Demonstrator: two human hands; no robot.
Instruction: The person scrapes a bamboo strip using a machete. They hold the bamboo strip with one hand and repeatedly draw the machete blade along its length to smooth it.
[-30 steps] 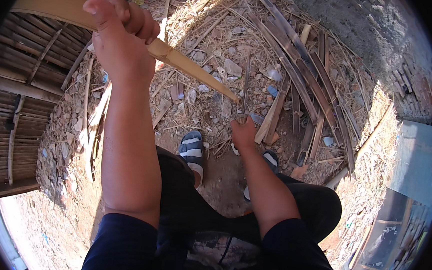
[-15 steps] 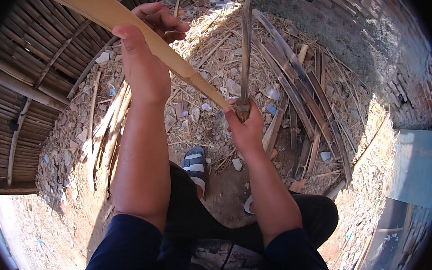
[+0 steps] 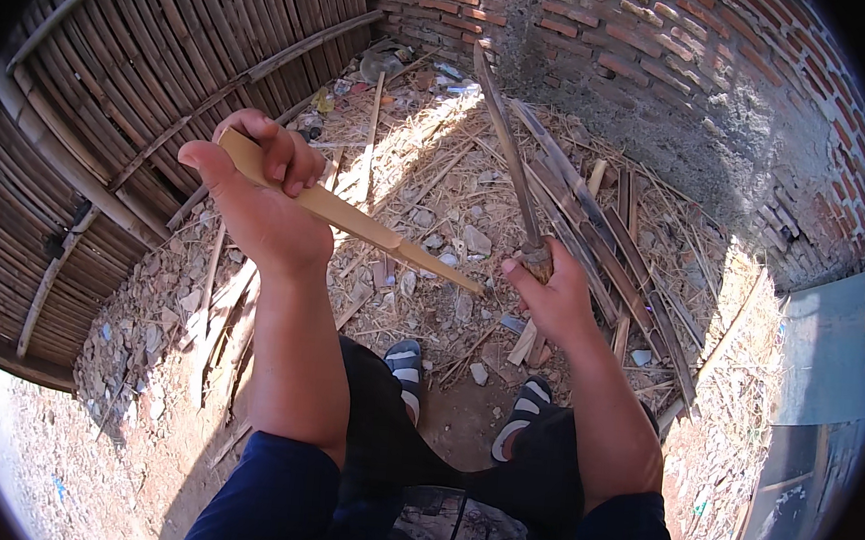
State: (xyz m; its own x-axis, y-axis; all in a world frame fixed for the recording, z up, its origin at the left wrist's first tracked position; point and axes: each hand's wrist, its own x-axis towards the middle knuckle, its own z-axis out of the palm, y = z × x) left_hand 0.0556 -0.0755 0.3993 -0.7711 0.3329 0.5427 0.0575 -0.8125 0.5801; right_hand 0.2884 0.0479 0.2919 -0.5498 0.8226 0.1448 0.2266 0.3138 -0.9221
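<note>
My left hand (image 3: 283,221) holds a pale yellow bamboo strip (image 3: 354,222) across its palm, fingers curled over it and thumb sticking out. The strip slants down to the right and narrows past a node to a thin free end between my hands. In my right hand (image 3: 559,301) is the wooden handle of a machete (image 3: 509,153), my fingers wrapped around it. Its long dark blade points up and leans a little to the left. Blade and strip are apart.
Split bamboo lengths (image 3: 605,237) lie piled on the right over straw and rubble (image 3: 427,209). More pale bamboo pieces (image 3: 224,316) lie at left. A bamboo-slat wall (image 3: 165,81) stands left, a brick wall (image 3: 668,56) behind. My sandalled feet (image 3: 523,412) are below.
The strip's thin end has come away from my right hand. My right hand has moved right and down with the machete, which now tilts left. The view has tipped up toward the walls.
</note>
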